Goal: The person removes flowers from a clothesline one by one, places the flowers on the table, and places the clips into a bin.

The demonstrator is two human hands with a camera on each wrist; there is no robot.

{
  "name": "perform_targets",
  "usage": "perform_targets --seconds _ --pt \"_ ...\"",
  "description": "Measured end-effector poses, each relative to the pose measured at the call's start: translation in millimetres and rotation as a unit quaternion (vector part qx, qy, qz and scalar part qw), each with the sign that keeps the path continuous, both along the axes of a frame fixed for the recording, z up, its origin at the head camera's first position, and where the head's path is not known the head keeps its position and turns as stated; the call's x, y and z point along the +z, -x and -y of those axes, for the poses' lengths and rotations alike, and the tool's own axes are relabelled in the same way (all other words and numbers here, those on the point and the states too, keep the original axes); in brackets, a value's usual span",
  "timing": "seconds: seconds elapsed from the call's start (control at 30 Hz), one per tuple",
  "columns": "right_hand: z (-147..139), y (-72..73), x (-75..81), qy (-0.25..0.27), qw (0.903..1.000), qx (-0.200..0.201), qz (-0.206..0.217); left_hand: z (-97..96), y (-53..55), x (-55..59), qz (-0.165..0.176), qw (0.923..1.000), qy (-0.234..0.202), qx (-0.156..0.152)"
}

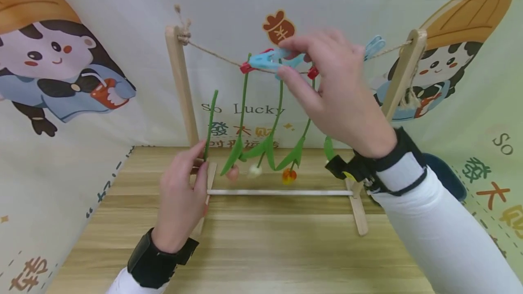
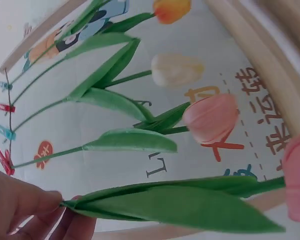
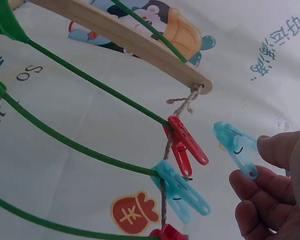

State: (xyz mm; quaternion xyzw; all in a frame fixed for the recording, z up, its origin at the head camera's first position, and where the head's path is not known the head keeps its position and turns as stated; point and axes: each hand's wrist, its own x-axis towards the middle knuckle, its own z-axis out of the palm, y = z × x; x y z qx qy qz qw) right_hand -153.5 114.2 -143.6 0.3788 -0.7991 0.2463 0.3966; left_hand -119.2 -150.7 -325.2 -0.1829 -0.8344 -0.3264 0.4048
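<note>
My left hand (image 1: 184, 189) pinches an artificial pink tulip by its green stem (image 1: 212, 117), left of the hanging row. The stem end points up; its leaves (image 2: 190, 207) and pink bloom (image 2: 297, 180) show in the left wrist view. Near the rope, my right hand (image 1: 331, 85) pinches a light-blue clothespin (image 3: 235, 142) between thumb and fingers. Tulips hang upside down from the rope (image 1: 216, 55), among them a pink bloom (image 1: 233, 173), a white one (image 1: 255, 170) and an orange one (image 1: 289, 176). Red (image 3: 185, 142) and blue (image 3: 175, 186) clothespins grip their stems.
The rope spans two wooden posts, the left post (image 1: 181, 85) and right post (image 1: 402, 76). A white rod (image 1: 278, 192) joins their feet low over the wooden table (image 1: 278, 248). A dark blue container (image 1: 447, 176) stands at the right, partly behind my right arm. Printed cloth surrounds the table.
</note>
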Motion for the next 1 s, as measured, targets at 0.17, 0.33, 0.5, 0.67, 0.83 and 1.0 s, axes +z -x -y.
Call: perform_targets --seconds 0.17,0.33,0.5,0.67,0.83,1.0 --pt "-31 -20.0 -33.7 0.037 0.9987 0.015 -0.031 -1.3 -19.4 -14.3 -0.003 0.9973 0.074 -0.006" --pt "-63 -38.1 -75.8 0.07 0.9975 -0.009 -0.003 -9.9 -32.2 -31.8 0.008 0.9875 0.152 -0.041" --pt "-91 -52.1 -107.1 0.12 0.9908 -0.059 0.022 -20.3 -36.8 -54.0 0.047 0.971 0.222 -0.076" --pt "-124 -50.7 -134.7 0.166 0.9786 -0.12 0.02 -29.8 -31.4 -75.5 0.076 0.9546 0.275 -0.087" --pt "-170 -27.2 -176.8 0.173 0.9672 -0.179 0.052 -36.6 -24.7 -92.7 0.095 0.9424 0.308 -0.087" --pt "-207 -8.4 -210.6 0.137 0.951 -0.237 0.144 -42.3 -20.3 -108.2 0.119 0.9269 0.345 -0.087"
